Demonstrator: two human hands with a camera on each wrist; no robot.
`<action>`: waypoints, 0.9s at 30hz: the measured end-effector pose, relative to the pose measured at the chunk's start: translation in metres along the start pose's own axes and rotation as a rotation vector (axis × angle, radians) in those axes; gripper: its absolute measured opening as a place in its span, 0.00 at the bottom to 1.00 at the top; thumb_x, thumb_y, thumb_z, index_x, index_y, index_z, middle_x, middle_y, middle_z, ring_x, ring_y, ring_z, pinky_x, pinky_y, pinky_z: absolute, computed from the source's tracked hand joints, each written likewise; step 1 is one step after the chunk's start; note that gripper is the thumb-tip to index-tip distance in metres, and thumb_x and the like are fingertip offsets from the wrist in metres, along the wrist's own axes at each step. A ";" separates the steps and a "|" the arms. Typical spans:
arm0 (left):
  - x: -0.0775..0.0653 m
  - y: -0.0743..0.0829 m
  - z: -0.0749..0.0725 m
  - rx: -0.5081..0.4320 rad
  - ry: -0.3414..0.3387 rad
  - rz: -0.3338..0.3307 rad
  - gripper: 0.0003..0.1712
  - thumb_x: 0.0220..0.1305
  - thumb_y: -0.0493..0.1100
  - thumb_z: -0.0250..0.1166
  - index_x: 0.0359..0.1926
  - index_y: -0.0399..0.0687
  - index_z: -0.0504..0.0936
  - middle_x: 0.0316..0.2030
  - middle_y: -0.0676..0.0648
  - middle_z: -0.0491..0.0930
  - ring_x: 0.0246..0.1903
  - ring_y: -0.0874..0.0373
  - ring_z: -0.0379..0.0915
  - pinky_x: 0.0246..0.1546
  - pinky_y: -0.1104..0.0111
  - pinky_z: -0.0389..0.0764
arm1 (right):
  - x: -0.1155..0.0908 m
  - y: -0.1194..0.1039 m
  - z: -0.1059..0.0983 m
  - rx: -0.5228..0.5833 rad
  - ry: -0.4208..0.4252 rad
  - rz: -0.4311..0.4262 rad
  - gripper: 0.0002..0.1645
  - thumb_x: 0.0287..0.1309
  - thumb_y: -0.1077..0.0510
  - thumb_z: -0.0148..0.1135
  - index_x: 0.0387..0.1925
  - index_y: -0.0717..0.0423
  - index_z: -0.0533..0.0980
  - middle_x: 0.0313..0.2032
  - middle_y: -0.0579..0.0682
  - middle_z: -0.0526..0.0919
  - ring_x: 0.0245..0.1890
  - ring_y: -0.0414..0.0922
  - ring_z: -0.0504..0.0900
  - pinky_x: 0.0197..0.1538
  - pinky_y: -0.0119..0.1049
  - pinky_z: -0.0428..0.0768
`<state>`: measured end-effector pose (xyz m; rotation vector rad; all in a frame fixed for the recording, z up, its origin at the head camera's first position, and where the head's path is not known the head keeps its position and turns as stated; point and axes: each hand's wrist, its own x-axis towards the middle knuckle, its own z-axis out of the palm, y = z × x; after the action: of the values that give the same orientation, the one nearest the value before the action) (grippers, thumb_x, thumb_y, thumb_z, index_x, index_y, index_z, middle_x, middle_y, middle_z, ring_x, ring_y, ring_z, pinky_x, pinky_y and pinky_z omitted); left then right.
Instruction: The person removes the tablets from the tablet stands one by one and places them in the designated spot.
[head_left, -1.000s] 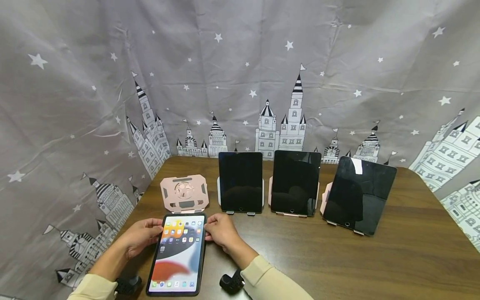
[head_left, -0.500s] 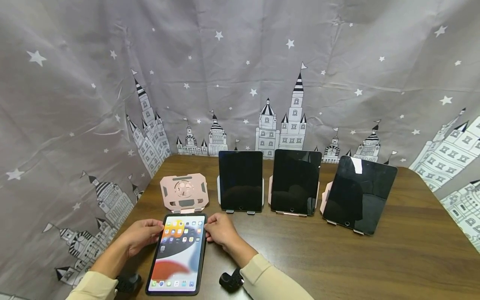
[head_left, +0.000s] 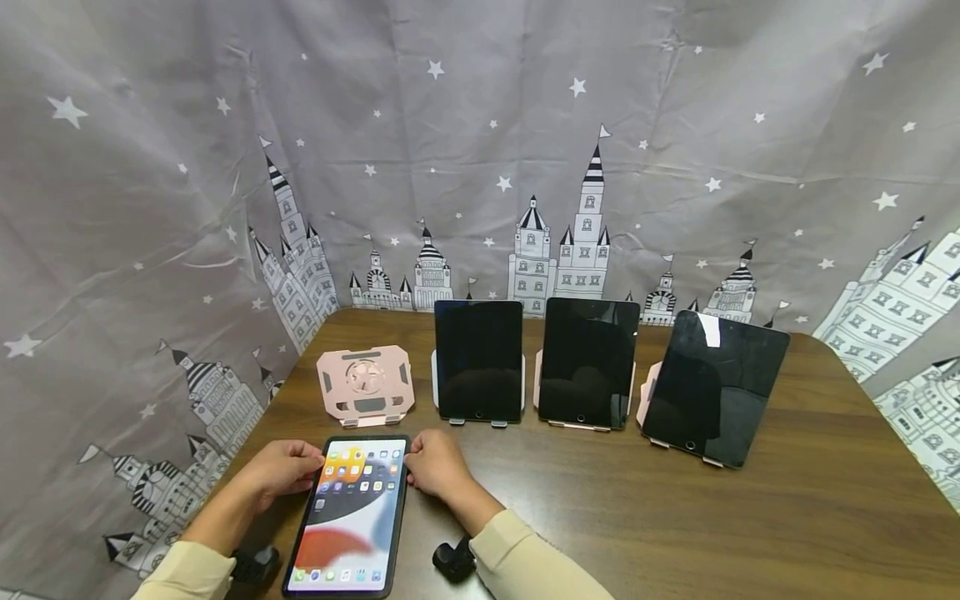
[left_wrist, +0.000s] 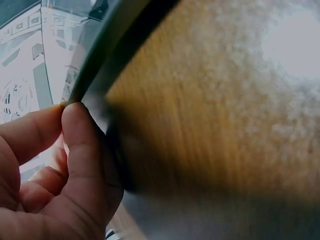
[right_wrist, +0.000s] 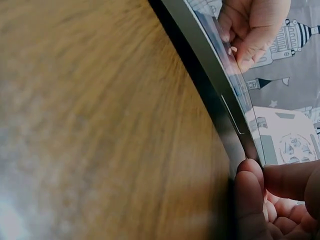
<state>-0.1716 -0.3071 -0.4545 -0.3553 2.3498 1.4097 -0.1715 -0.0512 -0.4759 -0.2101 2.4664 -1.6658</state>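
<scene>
Both hands hold a tablet [head_left: 341, 521] with a lit home screen and dark rim, in portrait at the table's near left. My left hand [head_left: 281, 473] pinches its upper left edge between thumb and fingers; the left wrist view shows that thumb [left_wrist: 79, 130] against the edge. Opposite, my right hand [head_left: 441, 467] pinches the upper right edge, as the right wrist view shows with its fingertips [right_wrist: 248, 175]. Whether the tablet's bottom rests on the wood cannot be told. Just beyond its top edge stands a pink tablet stand [head_left: 392, 392] with cut-outs, bearing nothing.
Further right, a dark tablet [head_left: 478, 362] leans on a whitish stand [head_left: 434, 383]. A second dark tablet [head_left: 588, 367] and a third dark tablet [head_left: 712, 400] lean on pink stands. A grey curtain [head_left: 480, 192] with castles hangs behind the wooden table [head_left: 637, 533].
The lit tablet has shifted slightly toward me with both hands on it, and a narrow gap now shows between its top edge and the pink stand.
</scene>
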 end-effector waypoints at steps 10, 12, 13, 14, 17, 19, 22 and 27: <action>-0.002 0.003 0.007 0.137 0.064 0.027 0.06 0.68 0.31 0.58 0.39 0.29 0.78 0.34 0.42 0.78 0.32 0.52 0.74 0.33 0.63 0.83 | -0.001 -0.001 0.002 -0.104 0.057 -0.076 0.15 0.51 0.73 0.63 0.17 0.57 0.71 0.08 0.39 0.69 0.07 0.30 0.69 0.13 0.25 0.69; -0.002 0.004 0.009 0.191 0.082 0.046 0.05 0.67 0.31 0.59 0.37 0.29 0.77 0.33 0.42 0.77 0.31 0.52 0.73 0.31 0.63 0.82 | -0.001 -0.001 0.001 -0.113 0.059 -0.081 0.15 0.50 0.73 0.63 0.17 0.57 0.71 0.08 0.38 0.69 0.07 0.30 0.69 0.13 0.24 0.69; -0.003 0.004 0.010 0.218 0.089 0.055 0.05 0.66 0.31 0.59 0.37 0.30 0.77 0.32 0.41 0.76 0.30 0.52 0.73 0.30 0.63 0.82 | -0.001 -0.001 0.001 -0.115 0.059 -0.083 0.15 0.50 0.73 0.63 0.17 0.57 0.71 0.08 0.38 0.69 0.07 0.30 0.69 0.13 0.24 0.69; -0.003 0.005 0.011 0.237 0.096 0.062 0.04 0.66 0.31 0.60 0.36 0.30 0.77 0.32 0.41 0.76 0.30 0.52 0.73 0.30 0.63 0.83 | -0.001 -0.001 0.001 -0.120 0.056 -0.081 0.15 0.50 0.73 0.63 0.17 0.56 0.71 0.07 0.38 0.69 0.07 0.29 0.69 0.13 0.24 0.69; -0.004 0.008 0.011 0.270 0.100 0.069 0.05 0.65 0.32 0.61 0.36 0.30 0.77 0.33 0.40 0.75 0.31 0.51 0.73 0.31 0.62 0.83 | 0.000 -0.001 0.000 -0.108 0.049 -0.080 0.14 0.50 0.73 0.63 0.17 0.57 0.71 0.08 0.38 0.69 0.07 0.30 0.68 0.13 0.24 0.69; -0.005 0.009 0.011 0.259 0.096 0.059 0.05 0.66 0.32 0.61 0.37 0.30 0.77 0.34 0.39 0.75 0.32 0.50 0.72 0.32 0.61 0.84 | 0.000 -0.001 0.000 -0.092 0.045 -0.079 0.14 0.50 0.74 0.62 0.18 0.58 0.72 0.09 0.39 0.70 0.07 0.30 0.69 0.13 0.25 0.69; -0.005 0.009 0.010 0.243 0.086 0.048 0.06 0.66 0.33 0.61 0.38 0.30 0.76 0.35 0.39 0.74 0.33 0.49 0.72 0.34 0.61 0.84 | -0.001 0.000 0.000 -0.070 0.041 -0.073 0.13 0.50 0.74 0.62 0.18 0.58 0.72 0.10 0.40 0.71 0.08 0.30 0.69 0.13 0.25 0.70; -0.003 0.008 0.009 0.251 0.076 0.055 0.05 0.65 0.32 0.61 0.37 0.31 0.76 0.34 0.40 0.74 0.33 0.50 0.73 0.33 0.60 0.84 | -0.003 0.001 -0.001 -0.017 0.020 -0.051 0.10 0.51 0.74 0.61 0.20 0.61 0.74 0.14 0.42 0.73 0.09 0.31 0.70 0.15 0.26 0.72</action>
<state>-0.1706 -0.2954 -0.4503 -0.2801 2.5791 1.1234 -0.1692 -0.0491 -0.4760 -0.2619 2.5107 -1.6753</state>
